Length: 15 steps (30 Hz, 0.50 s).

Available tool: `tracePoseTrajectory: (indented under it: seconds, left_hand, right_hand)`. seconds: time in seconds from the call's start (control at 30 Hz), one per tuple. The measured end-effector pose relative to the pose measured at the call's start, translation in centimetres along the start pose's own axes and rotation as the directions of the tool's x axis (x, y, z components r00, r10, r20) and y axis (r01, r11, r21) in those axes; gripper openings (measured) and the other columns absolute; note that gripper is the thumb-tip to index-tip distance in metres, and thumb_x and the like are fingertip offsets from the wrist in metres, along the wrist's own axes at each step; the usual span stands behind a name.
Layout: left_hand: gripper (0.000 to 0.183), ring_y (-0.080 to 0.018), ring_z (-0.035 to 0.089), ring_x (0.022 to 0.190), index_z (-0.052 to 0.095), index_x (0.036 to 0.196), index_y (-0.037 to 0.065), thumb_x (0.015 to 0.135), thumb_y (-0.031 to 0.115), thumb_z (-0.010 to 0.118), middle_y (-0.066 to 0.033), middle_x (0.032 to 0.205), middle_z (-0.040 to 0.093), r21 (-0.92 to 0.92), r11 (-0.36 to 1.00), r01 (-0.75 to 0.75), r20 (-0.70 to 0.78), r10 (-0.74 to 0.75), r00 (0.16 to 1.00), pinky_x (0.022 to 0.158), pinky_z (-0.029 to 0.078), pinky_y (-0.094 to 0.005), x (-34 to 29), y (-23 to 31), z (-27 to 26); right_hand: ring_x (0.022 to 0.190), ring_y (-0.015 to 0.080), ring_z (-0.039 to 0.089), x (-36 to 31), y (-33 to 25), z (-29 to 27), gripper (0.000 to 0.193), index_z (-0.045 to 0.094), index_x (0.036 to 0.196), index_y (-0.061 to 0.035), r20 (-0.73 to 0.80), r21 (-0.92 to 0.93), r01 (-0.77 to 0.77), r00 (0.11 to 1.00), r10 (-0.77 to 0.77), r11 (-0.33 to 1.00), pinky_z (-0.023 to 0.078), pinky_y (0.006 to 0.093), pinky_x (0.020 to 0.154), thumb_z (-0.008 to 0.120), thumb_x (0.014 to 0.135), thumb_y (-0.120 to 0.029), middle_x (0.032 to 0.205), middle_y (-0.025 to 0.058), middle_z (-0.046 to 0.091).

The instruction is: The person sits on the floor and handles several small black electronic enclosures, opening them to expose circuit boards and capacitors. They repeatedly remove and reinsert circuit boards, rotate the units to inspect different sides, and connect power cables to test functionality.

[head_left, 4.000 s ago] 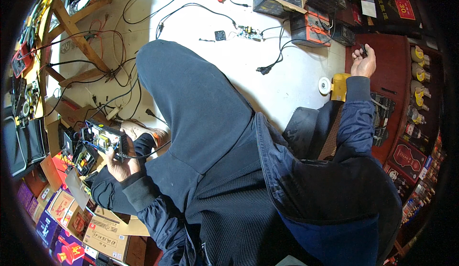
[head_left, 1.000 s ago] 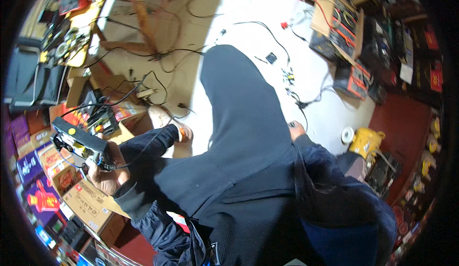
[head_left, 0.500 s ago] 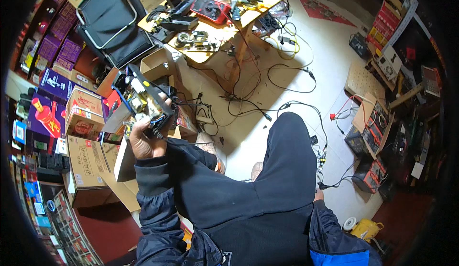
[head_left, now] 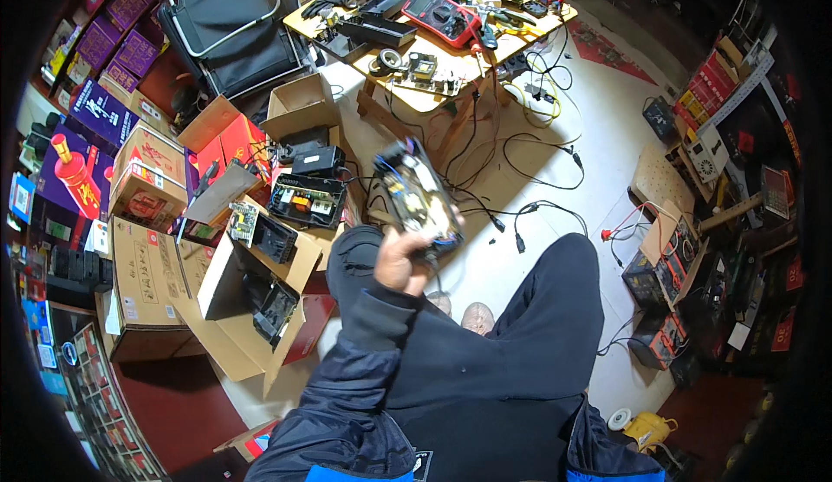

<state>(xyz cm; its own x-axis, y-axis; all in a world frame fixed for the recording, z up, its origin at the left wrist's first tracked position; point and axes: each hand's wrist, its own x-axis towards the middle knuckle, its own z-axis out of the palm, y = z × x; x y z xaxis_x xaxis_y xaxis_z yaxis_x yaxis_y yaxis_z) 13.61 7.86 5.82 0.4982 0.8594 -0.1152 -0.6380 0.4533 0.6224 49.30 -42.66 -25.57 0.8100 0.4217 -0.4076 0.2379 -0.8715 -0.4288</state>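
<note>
Near a cluttered yellow table (head_left: 511, 47) on pale floor (head_left: 637, 387), left hand (head_left: 402, 261) snug around a circuit unit (head_left: 416, 196), right hand hidden.

This looks like an electronics workshop: a red-rimmed handheld multimeter (head_left: 442, 17) and a component-studded circuit board (head_left: 423, 68) lie on a yellow wooden tabletop (head_left: 407, 94).

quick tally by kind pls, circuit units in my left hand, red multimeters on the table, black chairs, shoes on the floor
Circuit unit in the left hand: 1
Red multimeter: 1
Black chair: 1
Shoes: 2
Total: 5
</note>
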Motion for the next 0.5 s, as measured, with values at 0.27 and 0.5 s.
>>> tracePoseTrajectory:
  seconds: [0.27, 0.5]
  left_hand:
    - [0.059, -0.0350, 0.068, 0.118, 0.047, 0.143, -0.003, 0.084, -0.004, 0.055, -0.0219, 0.129, 0.066, -0.065, 0.971, 0.230, -0.062, -0.234, 0.970, 0.105, 0.056, -0.0478, 3.3, -6.5, -3.9]
    - [0.053, -0.0299, 0.069, 0.111, 0.049, 0.142, 0.002, 0.090, -0.002, 0.055, -0.0151, 0.126, 0.067, -0.039, 0.926, 0.376, -0.082, -0.378, 0.922, 0.098, 0.058, -0.0490, 6.2, -9.1, -3.2]
  right_hand:
    - [0.093, 0.0384, 0.071, -4.1, -0.9, -1.7, 0.036, 0.074, 0.104, -0.0002, -0.067, 0.010, -0.186, 0.980, 0.186, 0.982, 0.054, 0.0447, 0.082, 0.075, 0.088, -0.032, 0.096, 0.0214, 0.073]
    - [0.093, 0.0382, 0.071, -7.5, -0.3, -2.3, 0.035, 0.074, 0.104, -0.0009, -0.114, 0.055, -0.293, 0.948, 0.297, 0.955, 0.054, 0.0447, 0.082, 0.076, 0.088, -0.032, 0.097, 0.0212, 0.073]
